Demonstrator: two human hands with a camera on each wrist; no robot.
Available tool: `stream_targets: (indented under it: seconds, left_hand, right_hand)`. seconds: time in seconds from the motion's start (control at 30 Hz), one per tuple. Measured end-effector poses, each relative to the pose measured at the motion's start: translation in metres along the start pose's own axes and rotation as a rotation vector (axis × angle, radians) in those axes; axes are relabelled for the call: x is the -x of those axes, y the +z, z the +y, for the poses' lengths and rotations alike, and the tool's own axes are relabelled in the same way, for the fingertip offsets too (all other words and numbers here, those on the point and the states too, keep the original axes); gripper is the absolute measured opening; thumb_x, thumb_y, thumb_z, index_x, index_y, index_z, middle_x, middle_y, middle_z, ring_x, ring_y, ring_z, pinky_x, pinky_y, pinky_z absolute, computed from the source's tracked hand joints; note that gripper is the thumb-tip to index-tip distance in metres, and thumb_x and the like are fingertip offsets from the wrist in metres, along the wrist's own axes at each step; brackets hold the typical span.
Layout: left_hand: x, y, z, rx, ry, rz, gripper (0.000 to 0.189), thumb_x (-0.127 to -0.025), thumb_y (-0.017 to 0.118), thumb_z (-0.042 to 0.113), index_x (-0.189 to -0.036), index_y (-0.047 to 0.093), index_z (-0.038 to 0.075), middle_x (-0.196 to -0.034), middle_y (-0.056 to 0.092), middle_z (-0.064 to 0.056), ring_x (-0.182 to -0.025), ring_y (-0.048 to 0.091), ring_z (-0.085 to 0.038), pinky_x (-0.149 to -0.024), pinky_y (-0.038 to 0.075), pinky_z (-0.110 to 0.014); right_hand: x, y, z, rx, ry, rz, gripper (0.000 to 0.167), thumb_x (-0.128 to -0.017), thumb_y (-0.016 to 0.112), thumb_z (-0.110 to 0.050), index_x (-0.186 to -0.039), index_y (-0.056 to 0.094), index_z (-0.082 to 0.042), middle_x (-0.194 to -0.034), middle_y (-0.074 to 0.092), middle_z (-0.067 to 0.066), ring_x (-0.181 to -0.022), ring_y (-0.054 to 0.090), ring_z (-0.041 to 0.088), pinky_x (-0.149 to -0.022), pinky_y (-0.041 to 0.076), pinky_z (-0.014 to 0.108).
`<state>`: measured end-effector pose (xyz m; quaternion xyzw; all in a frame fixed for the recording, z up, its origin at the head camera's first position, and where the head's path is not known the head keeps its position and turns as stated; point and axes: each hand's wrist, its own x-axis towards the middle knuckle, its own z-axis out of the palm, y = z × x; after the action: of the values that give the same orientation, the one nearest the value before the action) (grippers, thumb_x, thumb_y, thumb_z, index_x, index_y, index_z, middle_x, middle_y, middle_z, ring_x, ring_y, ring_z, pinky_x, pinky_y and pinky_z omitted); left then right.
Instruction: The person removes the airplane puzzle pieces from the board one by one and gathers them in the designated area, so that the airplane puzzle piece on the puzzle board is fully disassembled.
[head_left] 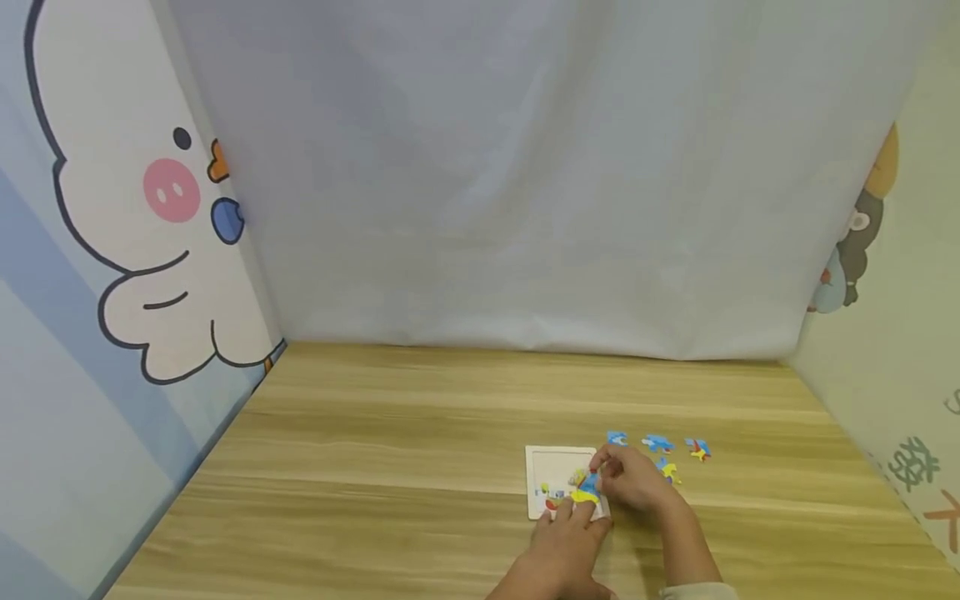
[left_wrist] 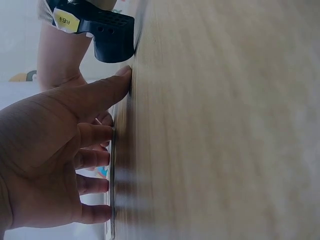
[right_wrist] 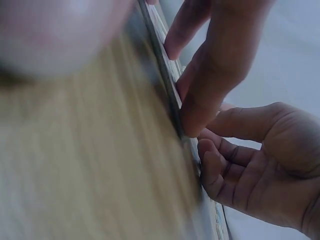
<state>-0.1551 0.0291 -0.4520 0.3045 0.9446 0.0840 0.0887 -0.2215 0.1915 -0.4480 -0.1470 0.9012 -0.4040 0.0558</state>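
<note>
A small white puzzle board [head_left: 551,458] lies on the table, partly filled with colourful jigsaw pieces. My left hand [head_left: 564,546] rests along the board's near edge, fingertips on it. In the left wrist view, the fingers of my left hand [left_wrist: 50,160] reach fairly straight to the rim of the board [left_wrist: 112,220], with the thumb on the table. At the board's right side, my right hand [head_left: 633,479] pinches a blue jigsaw piece [head_left: 590,482] over the filled area. In the right wrist view, the fingers of my right hand [right_wrist: 270,165] are curled and hide the piece.
Several loose jigsaw pieces lie right of the board: a blue one [head_left: 617,438], a blue one with white [head_left: 657,443], a blue, red and yellow one [head_left: 698,449] and a yellow one [head_left: 670,471] beside my right hand. A pale curtain [head_left: 525,208] hangs behind the wooden table [head_left: 360,467].
</note>
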Motion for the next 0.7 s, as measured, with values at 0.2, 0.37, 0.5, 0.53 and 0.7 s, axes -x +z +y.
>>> stream_targets:
  seconds: [0.2, 0.37, 0.5, 0.53, 0.7]
  left_hand:
    - [-0.0001, 0.0005, 0.0007, -0.008, -0.004, 0.000, 0.083, -0.065, 0.073, 0.060, -0.137, 0.045, 0.028, -0.135, 0.037, 0.007, -0.128, 0.033, -0.024, -0.095, 0.039, -0.046]
    - [-0.0014, 0.0002, 0.0011, -0.011, -0.012, -0.015, 0.084, -0.066, 0.072, 0.060, -0.137, 0.044, 0.028, -0.136, 0.036, 0.007, -0.129, 0.031, -0.024, -0.095, 0.038, -0.046]
    - [-0.0024, 0.0013, 0.0018, -0.018, -0.018, -0.023, 0.083, -0.066, 0.072, 0.060, -0.137, 0.044, 0.029, -0.134, 0.036, 0.008, -0.129, 0.032, -0.024, -0.095, 0.039, -0.045]
    - [-0.0025, 0.0014, 0.0020, -0.020, -0.021, -0.026, 0.083, -0.066, 0.072, 0.061, -0.137, 0.043, 0.029, -0.135, 0.036, 0.008, -0.129, 0.031, -0.024, -0.095, 0.038, -0.045]
    - [-0.0016, 0.0012, 0.0029, -0.036, -0.023, -0.031, 0.084, -0.067, 0.070, 0.063, -0.138, 0.042, 0.028, -0.140, 0.032, 0.006, -0.131, 0.029, -0.025, -0.096, 0.037, -0.045]
  right_hand:
    - [-0.0018, 0.0005, 0.0008, -0.043, -0.007, 0.019, 0.016, -0.076, 0.064, 0.006, -0.087, 0.058, -0.004, -0.081, 0.056, 0.005, -0.076, 0.051, 0.019, -0.066, 0.043, 0.033]
    - [-0.0049, 0.0013, 0.0056, -0.083, -0.035, -0.003, 0.015, -0.077, 0.062, 0.008, -0.087, 0.057, -0.002, -0.078, 0.056, 0.006, -0.072, 0.051, 0.019, -0.061, 0.043, 0.029]
    - [-0.0054, 0.0026, 0.0090, -0.098, -0.042, 0.000, 0.014, -0.077, 0.061, 0.009, -0.086, 0.057, -0.001, -0.077, 0.056, 0.006, -0.070, 0.051, 0.018, -0.060, 0.043, 0.027]
    - [-0.0054, 0.0028, 0.0093, -0.097, -0.045, 0.006, 0.014, -0.077, 0.062, 0.009, -0.086, 0.057, -0.001, -0.076, 0.056, 0.006, -0.070, 0.051, 0.018, -0.060, 0.043, 0.027]
    - [-0.0030, 0.0021, 0.0062, -0.120, -0.039, 0.033, 0.013, -0.078, 0.060, 0.008, -0.087, 0.057, -0.001, -0.077, 0.056, 0.005, -0.069, 0.051, 0.017, -0.059, 0.043, 0.026]
